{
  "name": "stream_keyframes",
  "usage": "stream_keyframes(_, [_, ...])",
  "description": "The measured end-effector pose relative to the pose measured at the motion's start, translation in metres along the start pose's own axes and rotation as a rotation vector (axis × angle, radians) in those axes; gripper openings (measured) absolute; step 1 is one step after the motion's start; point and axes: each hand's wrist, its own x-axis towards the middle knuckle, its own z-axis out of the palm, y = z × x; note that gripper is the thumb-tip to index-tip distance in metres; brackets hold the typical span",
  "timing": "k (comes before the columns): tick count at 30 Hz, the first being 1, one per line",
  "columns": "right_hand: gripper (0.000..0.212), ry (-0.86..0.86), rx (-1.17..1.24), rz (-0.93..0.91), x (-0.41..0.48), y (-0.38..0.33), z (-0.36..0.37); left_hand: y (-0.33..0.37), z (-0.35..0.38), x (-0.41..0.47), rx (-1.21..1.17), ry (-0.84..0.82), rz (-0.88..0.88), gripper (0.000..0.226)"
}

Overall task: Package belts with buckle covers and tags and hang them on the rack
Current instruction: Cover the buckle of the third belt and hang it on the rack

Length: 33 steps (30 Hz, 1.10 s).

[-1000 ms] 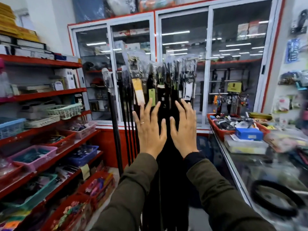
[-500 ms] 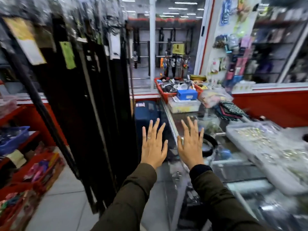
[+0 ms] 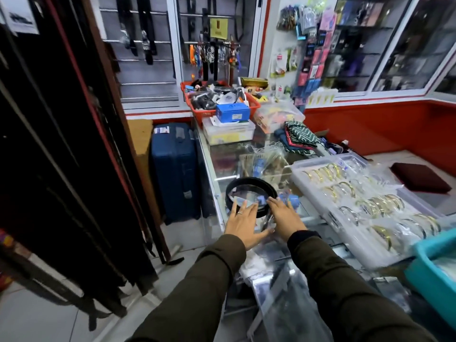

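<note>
On glass counter (image 3: 249, 169): coiled black belt (image 3: 249, 181); left hand (image 3: 243, 224), right hand (image 3: 286, 218) fingers spread, empty.

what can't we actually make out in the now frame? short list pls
- Coiled belt, head view: near edge covered by the left hand and right hand; buckle not visible, contact unclear.
- Hanging belts: tops cut off by the top and left edges, so the rack is unseen.
- White tag: print too blurred to read.
- Clear plastic bags on the counter: glare hides their contents.
</note>
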Motion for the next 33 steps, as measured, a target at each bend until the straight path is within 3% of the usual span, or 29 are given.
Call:
stream_keyframes(3, [0.081, 0.052, 0.087, 0.005, 0.013, 0.008, 0.003, 0.0, 0.012, 0.013, 0.059, 0.035, -0.042, 0.091])
stream_keyframes(5, [0.06, 0.134, 0.05, -0.025, 0.017, 0.009, -0.002, 0.002, 0.011, 0.014, 0.066, 0.077, -0.05, 0.069])
stream_keyframes(9, [0.044, 0.168, -0.019, -0.096, 0.018, 0.012, -0.009, 0.0, 0.002, 0.007, 0.017, 0.137, -0.06, 0.039])
stream_keyframes(15, [0.035, 0.053, -0.1, -0.22, 0.003, 0.001, -0.021, -0.025, -0.016, -0.021, -0.116, 0.155, -0.085, 0.035])
stream_keyframes(21, [0.021, 0.015, 0.187, -0.344, -0.012, -0.041, -0.039, -0.059, -0.054, -0.056, -0.169, 0.201, 0.005, 0.038])
stream_keyframes(24, [0.019, 0.029, 0.25, -0.35, -0.016, -0.071, -0.053, -0.073, -0.074, -0.074, -0.21, 0.353, 0.007, 0.036])
stream_keyframes(27, [0.026, 0.102, 0.366, -0.373, -0.021, -0.098, -0.069, -0.082, -0.092, -0.091, -0.438, 0.547, -0.135, 0.043])
stream_keyframes(30, [0.032, 0.139, 0.567, -0.355, -0.023, -0.12, -0.076, -0.084, -0.111, -0.104, -0.877, 0.725, -0.374, 0.055])
stream_keyframes(33, [0.047, 0.137, 0.845, -0.292, -0.027, -0.147, -0.079, -0.089, -0.127, -0.114, -1.237, 0.775, -0.454, 0.056])
